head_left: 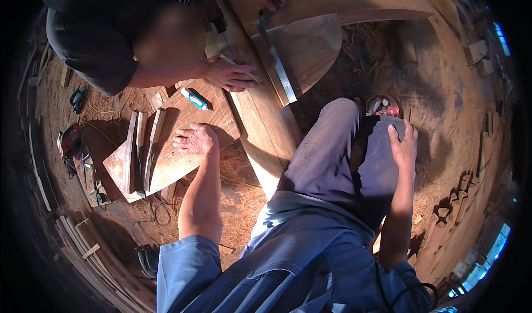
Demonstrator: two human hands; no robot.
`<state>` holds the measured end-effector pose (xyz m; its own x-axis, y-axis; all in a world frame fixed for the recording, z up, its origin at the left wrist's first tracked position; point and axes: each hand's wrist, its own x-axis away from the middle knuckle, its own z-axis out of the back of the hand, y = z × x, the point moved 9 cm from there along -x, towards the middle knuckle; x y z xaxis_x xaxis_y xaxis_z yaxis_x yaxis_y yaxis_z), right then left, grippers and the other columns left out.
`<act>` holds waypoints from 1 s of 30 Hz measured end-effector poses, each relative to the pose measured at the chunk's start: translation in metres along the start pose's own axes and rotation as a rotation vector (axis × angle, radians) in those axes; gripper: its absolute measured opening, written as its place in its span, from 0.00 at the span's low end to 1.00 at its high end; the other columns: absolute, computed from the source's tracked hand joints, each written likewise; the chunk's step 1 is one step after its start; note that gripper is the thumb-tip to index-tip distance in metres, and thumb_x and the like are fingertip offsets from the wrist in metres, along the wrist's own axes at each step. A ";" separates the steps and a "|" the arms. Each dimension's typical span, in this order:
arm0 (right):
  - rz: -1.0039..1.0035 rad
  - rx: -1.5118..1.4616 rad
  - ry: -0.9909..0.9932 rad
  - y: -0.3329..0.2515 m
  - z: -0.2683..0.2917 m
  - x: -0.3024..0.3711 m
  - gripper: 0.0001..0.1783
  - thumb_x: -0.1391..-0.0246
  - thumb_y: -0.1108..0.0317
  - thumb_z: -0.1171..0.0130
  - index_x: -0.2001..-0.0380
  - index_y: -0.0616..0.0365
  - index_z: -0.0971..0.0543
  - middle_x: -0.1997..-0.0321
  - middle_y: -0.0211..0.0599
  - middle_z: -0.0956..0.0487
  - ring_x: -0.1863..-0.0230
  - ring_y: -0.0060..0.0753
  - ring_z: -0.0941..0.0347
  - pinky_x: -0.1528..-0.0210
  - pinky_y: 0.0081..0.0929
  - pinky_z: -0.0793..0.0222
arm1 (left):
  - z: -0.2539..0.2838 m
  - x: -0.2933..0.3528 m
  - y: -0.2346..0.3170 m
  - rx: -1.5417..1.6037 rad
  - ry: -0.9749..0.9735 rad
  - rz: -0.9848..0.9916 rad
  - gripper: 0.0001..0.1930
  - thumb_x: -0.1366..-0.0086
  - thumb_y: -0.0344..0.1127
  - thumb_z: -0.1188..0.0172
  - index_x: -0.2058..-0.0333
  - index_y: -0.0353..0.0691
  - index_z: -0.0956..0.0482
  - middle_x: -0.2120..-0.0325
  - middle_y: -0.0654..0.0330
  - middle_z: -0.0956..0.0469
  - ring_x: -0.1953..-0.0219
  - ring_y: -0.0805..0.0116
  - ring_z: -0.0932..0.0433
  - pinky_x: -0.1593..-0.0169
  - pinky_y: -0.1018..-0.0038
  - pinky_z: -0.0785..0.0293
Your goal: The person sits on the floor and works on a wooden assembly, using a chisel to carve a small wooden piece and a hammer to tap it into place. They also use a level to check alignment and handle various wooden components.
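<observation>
My left hand [195, 140] lies flat on a wooden board [221, 110] with its fingers spread, holding nothing. To its left on the board are two chisels [154, 130] [139, 135] with wooden handles and a slim wooden strip [129, 158]. A white and blue tube [195, 99] rests just beyond that hand. My right hand [403, 144] sits open on my right knee, also without anything in it. Ahead, a co-worker leans over a long wooden beam [266, 119], with a pencil [237, 66] in one hand and the other at a metal square [280, 69].
A curved wooden panel [310, 47] adjoins the beam. A round container [383, 105] with small items stands beyond my right knee. Power tools [72, 141] and a cord lie at left on the sawdust-covered floor. Timber stacks [105, 257] line both sides.
</observation>
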<state>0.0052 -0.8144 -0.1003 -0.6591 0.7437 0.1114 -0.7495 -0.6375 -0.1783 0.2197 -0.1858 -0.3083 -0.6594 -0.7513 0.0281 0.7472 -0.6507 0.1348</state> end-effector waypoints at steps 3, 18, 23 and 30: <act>-0.030 -0.023 0.016 0.008 -0.004 -0.006 0.39 0.43 0.44 0.39 0.36 0.56 0.32 0.36 0.56 0.33 0.35 0.58 0.35 0.35 0.46 0.38 | -0.003 -0.001 -0.002 -0.023 0.026 -0.011 0.36 0.27 0.55 0.63 0.30 0.36 0.50 0.28 0.42 0.54 0.26 0.45 0.59 0.28 0.49 0.61; -0.043 -0.069 0.024 0.020 0.000 -0.012 0.37 0.45 0.44 0.39 0.39 0.56 0.29 0.38 0.58 0.31 0.36 0.58 0.35 0.35 0.45 0.38 | -0.011 -0.006 -0.007 -0.048 0.039 -0.006 0.37 0.27 0.58 0.64 0.29 0.38 0.49 0.28 0.44 0.53 0.26 0.44 0.57 0.28 0.49 0.60; -0.068 -0.061 0.039 0.022 0.001 -0.012 0.37 0.45 0.44 0.38 0.39 0.55 0.29 0.36 0.57 0.32 0.35 0.59 0.36 0.34 0.45 0.39 | -0.015 -0.008 -0.008 -0.061 -0.014 0.018 0.37 0.27 0.57 0.66 0.28 0.38 0.51 0.28 0.44 0.55 0.25 0.45 0.61 0.27 0.49 0.64; -0.093 -0.055 0.040 0.025 0.001 -0.011 0.37 0.46 0.44 0.38 0.38 0.53 0.29 0.36 0.54 0.33 0.34 0.57 0.38 0.33 0.45 0.41 | -0.020 -0.008 -0.011 -0.036 -0.026 0.037 0.38 0.27 0.58 0.67 0.28 0.39 0.55 0.27 0.45 0.57 0.25 0.47 0.62 0.27 0.49 0.65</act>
<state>-0.0062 -0.8381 -0.1053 -0.5829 0.8074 0.0910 -0.8022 -0.5541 -0.2225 0.2183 -0.1749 -0.3294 -0.6328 -0.7722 0.0578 0.7733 -0.6264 0.0977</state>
